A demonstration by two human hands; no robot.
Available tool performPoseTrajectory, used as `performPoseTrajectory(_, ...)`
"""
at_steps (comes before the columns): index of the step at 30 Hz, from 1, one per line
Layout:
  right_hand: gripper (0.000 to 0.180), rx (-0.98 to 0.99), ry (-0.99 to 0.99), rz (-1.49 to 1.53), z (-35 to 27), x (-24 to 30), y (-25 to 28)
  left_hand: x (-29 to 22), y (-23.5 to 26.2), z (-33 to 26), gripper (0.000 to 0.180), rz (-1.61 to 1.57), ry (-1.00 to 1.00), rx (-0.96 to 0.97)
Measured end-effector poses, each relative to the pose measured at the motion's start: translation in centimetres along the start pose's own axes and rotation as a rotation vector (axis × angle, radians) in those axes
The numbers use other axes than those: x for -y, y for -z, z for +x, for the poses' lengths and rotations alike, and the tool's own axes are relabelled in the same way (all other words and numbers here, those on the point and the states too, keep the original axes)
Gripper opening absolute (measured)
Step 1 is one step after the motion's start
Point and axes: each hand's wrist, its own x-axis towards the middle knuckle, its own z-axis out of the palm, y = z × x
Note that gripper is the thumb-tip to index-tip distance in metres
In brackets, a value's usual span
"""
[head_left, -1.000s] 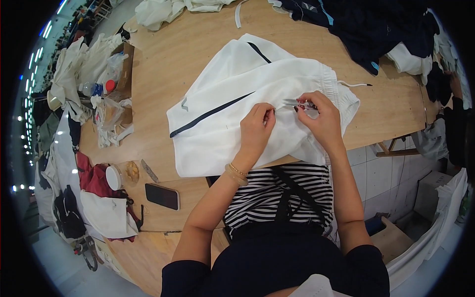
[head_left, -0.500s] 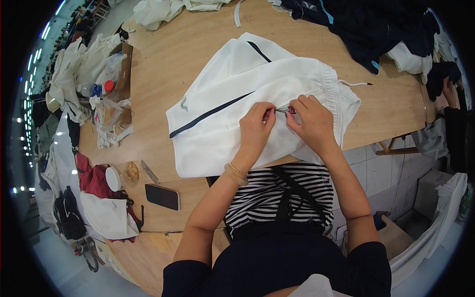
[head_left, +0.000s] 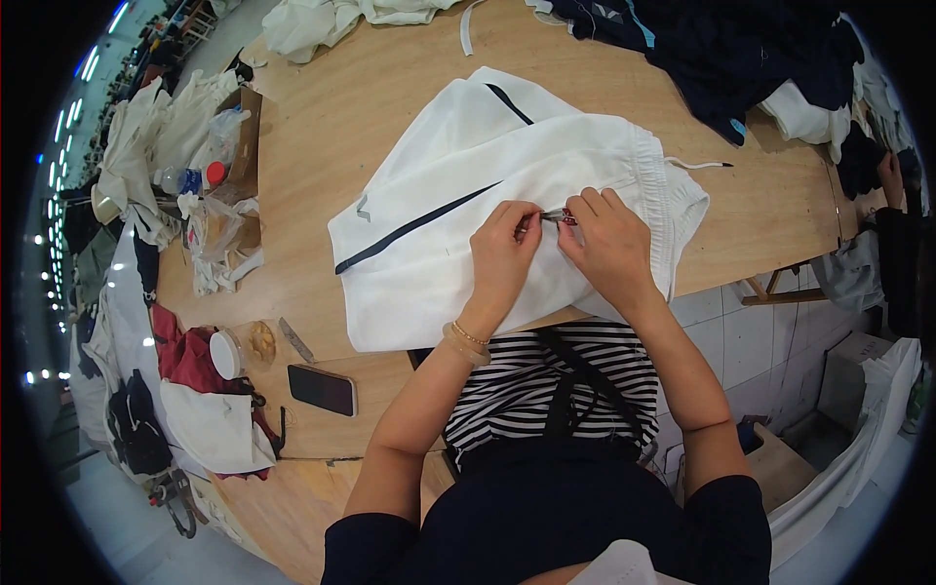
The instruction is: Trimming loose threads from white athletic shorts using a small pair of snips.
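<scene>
A pair of white shorts (head_left: 409,292) with dark navy stripes lies on the wooden table, its gathered elastic waistband (head_left: 651,185) toward the right. A white drawstring (head_left: 697,164) with a dark tip trails from the waist. Over the fabric below the waistband, my left hand (head_left: 502,249) and my right hand (head_left: 609,239) meet almost fingertip to fingertip, both closed in a pinch. Between them shows a small slim metal tool (head_left: 552,214), with some dark red at its right end. My right fingers grip it; what my left fingertips pinch is too small to make out.
To the left lie a black phone (head_left: 322,389), a white-lidded jar (head_left: 227,354) and a box cutter (head_left: 294,339). A cardboard box (head_left: 247,141) holds bottles and plastic bags. Dark garments (head_left: 751,58) are heaped at the far right; another person's hand (head_left: 889,177) shows at the right rim.
My right hand has shifted slightly left, closer to my left hand, so less of the metal tool shows between the fingertips. The shorts lie nearly as before.
</scene>
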Motion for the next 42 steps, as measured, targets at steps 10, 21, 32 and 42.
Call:
performPoseTrajectory(10, 0.012, 0.003, 0.009, -0.01, -0.1, -0.3, 0.0, 0.1, -0.3, 0.3, 0.006, -0.14, 0.057, -0.007)
performPoseTrajectory(21, 0.017, -0.16, -0.515, 0.529, -3.1, -4.5, 4.0, 0.9, 13.2, -0.7, 0.015, -0.194, 0.092, -0.533)
performPoseTrajectory(32, 0.015, -0.341, -0.734, 0.63, -5.1, -10.2, 2.6, 7.5, 21.1, -6.4, 0.022, -0.015, 0.549, -0.439)
performPoseTrajectory(42, 0.018, -0.349, -0.7, 0.773, -2.2, -6.1, 4.0, 0.2, 21.0, -2.9, 0.02, -0.57, 0.58, -0.295)
